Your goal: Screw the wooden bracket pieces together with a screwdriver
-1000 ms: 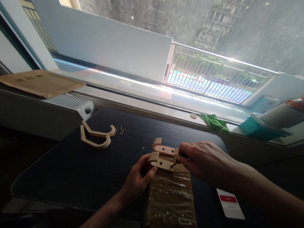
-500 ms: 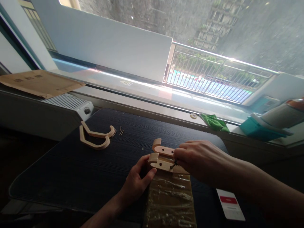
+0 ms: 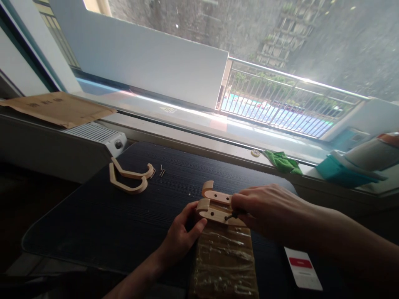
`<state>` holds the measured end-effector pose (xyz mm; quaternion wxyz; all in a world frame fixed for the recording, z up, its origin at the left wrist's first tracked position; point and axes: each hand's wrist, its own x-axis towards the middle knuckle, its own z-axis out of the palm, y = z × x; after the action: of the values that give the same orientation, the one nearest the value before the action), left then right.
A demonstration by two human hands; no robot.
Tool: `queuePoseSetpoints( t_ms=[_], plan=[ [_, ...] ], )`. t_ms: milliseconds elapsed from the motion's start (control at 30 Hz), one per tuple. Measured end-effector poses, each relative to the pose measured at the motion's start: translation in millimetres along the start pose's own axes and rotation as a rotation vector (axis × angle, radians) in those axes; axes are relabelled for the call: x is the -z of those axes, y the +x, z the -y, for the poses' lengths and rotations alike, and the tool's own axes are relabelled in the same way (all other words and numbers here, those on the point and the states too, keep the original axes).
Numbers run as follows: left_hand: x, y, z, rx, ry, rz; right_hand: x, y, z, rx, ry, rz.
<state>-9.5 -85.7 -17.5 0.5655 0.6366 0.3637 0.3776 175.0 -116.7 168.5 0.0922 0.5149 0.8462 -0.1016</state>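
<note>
Two pale wooden hooks lie side by side on a long block wrapped in brown tape [image 3: 224, 257]. My left hand [image 3: 183, 232] grips the curled end of the near wooden hook [image 3: 218, 216], thumb on the near side and fingers behind. Above the same hook, my right hand [image 3: 258, 207] is closed on a thin dark shaft that looks like a screwdriver [image 3: 231, 216]; its tip meets one of the hook's holes. The handle is hidden in my fist. The far wooden hook [image 3: 215, 195] has two dark holes showing and lies partly behind my right hand.
Two more wooden hooks [image 3: 131, 189] lie left on the dark table [image 3: 93, 224], beside several small screws [image 3: 162, 172]. A phone [image 3: 302, 265] lies under my right forearm. On the sill are a tape roll [image 3: 255, 153], a green cloth [image 3: 283, 161] and a teal container [image 3: 336, 168].
The view has shifted slightly, moving everything a little to the right. Both hands keep their places on the hook, and the shaft in my right hand leans a little flatter.
</note>
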Motion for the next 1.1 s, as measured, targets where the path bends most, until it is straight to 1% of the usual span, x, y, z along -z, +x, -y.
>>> queuePoseSetpoints(
  t_ms=[133,233,300,467,567,667,833,900,1000,1100],
  plan=[
    [-0.3,-0.5,-1.9,0.016,-0.009,0.005,0.0,5.2,-0.7,0.099,0.004,-0.044],
    [0.1,-1.0,-1.8,0.026,0.008,0.000,-5.8,6.5,-1.7,0.082,0.059,-0.074],
    [0.8,-1.0,-0.4,0.027,0.011,0.014,-11.1,6.1,-3.4,0.008,0.056,-0.085],
    [1.4,-0.3,2.5,0.014,0.006,0.038,-19.7,6.2,-5.5,-0.261,0.051,-0.074],
    [1.0,-0.1,1.1,0.012,-0.002,0.037,-18.3,6.6,-2.7,-0.315,0.035,-0.062],
    [1.1,-0.3,-1.9,0.013,0.002,0.032,-12.8,5.4,0.4,-0.263,-0.002,-0.042],
    [1.6,-1.1,-3.7,0.002,0.004,0.043,-0.3,4.6,1.7,0.001,-0.012,-0.015],
    [1.4,-0.9,-2.8,0.004,0.003,0.037,2.9,6.1,1.5,0.077,-0.046,-0.010],
    [1.0,-0.1,-1.5,0.014,0.001,0.039,2.9,8.5,-0.1,0.122,-0.063,0.001],
    [1.2,0.5,-0.7,0.016,0.004,0.040,-3.3,8.2,-4.8,0.104,-0.005,-0.034]
  ],
)
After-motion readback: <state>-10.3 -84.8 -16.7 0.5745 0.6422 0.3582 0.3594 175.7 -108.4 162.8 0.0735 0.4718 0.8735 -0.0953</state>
